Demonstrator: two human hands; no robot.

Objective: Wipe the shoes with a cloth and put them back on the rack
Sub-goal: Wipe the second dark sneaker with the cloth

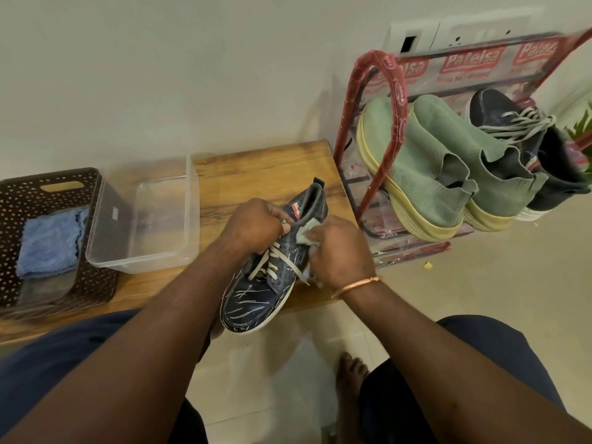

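A dark blue sneaker (262, 299) with pale laces and a white sole is held over the front edge of a wooden table (262, 168), toe toward me. My left hand (254, 225) grips it at the tongue and upper laces. My right hand (339, 251) holds a pale cloth (307, 232) pressed against the shoe's right side near the collar. On the red shoe rack (378, 78) at the right stand two green slip-on shoes (426, 174) and a matching dark blue sneaker (519, 129).
A clear plastic tub (144, 219) sits on the table to the left of the shoe. Further left, a brown perforated basket (19, 200) holds a folded blue cloth (51, 245). My bare foot (350, 373) rests on the tiled floor below.
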